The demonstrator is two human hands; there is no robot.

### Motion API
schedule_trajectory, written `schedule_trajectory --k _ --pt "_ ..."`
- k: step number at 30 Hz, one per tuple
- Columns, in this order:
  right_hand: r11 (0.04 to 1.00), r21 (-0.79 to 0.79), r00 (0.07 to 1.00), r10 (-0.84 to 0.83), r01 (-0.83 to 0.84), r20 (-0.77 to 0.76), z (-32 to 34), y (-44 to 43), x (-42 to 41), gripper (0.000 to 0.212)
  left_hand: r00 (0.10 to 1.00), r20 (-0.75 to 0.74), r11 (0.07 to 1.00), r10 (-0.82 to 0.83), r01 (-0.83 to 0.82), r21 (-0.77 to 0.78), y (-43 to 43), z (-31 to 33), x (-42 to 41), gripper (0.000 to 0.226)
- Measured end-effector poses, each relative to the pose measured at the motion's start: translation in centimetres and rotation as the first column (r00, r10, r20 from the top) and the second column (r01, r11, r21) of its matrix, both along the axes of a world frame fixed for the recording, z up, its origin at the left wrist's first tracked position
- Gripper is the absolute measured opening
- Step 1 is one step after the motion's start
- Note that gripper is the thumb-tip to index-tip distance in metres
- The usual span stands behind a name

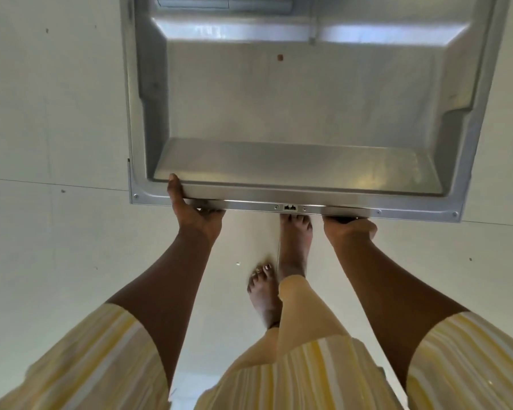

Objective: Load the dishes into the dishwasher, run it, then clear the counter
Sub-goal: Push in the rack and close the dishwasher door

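1. Dishwasher door (293,113): hangs open and near level, steel inner face up, filling the upper half of the view. No racks or dishes in sight. Impossible to say whether it is being swung up or let down. Either way, best moved slowly and evenly, with both ends of the front rim kept at one height so the hinges do not twist.
2. Left hand (194,214): grasps the front rim near its left corner, thumb laid on top of the lip and fingers curled beneath. Worth keeping that thumb out of the closing gap if the door goes up.
3. Right hand (348,227): curls up under the rim right of centre, fingertips hidden. Looks like a grasp from below, likely on the handle.
4. Pale floor (57,113): lies on every side beneath the door.
5. Right foot (295,244): bare, toes directly under the rim and so the main thing in harm's way. Safer drawn back.
6. Left foot (262,291): bare, set farther back.
7. Detergent dispenser (193,1): barely seen at the far edge, apparently closed.
8. Latch slot (290,207): sits mid-rim between the hands, uncovered.
9. Brown speck (280,57): on the inner face, harmless.
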State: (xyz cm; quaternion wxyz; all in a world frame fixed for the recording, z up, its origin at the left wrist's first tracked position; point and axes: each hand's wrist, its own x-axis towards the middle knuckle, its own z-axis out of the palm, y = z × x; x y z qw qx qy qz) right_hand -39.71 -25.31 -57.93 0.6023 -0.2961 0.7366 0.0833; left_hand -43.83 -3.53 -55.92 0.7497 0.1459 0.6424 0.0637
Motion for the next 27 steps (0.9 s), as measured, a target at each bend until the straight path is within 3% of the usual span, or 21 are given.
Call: schedule_trajectory --k 2,5,11,18,22,24,27 --pt "0.996 0.037 0.991 0.082 -0.086 0.103 3.1 -0.8 1.2 0.041 0.999 -0.002 0.998 0.046 -0.046 0.048 -0.3 2.6 0.1 0.061" --pt "0.984 0.085 0.968 -0.172 0.159 0.181 10.8 -1.0 2.2 0.040 0.999 -0.049 0.998 -0.006 0.009 0.068 0.0 9.4 0.7 0.067" --pt "0.963 0.240 0.961 -0.173 0.120 0.216 28.2 -2.1 6.0 0.038 0.989 -0.117 0.990 -0.094 0.105 0.090 1.0 27.8 4.9 0.065" --pt "0.940 0.321 0.897 -0.044 -0.111 0.439 46.7 -0.3 15.2 0.030 0.986 0.137 0.994 -0.090 0.082 0.066 3.4 46.9 12.8 0.022" --pt "0.918 0.311 0.839 0.039 -0.244 0.543 53.1 0.9 21.3 0.028 0.966 0.214 0.982 -0.148 0.118 0.147 4.8 52.3 19.4 0.030" --pt "0.915 0.307 0.829 0.051 -0.263 0.557 55.0 1.3 24.1 0.029 0.965 0.204 0.977 -0.162 0.128 0.171 5.4 54.3 21.8 0.043" --pt "0.913 0.322 0.802 0.010 -0.251 0.597 57.3 2.3 28.4 0.026 0.964 0.227 0.975 -0.136 0.090 0.201 6.4 56.9 26.3 0.045"
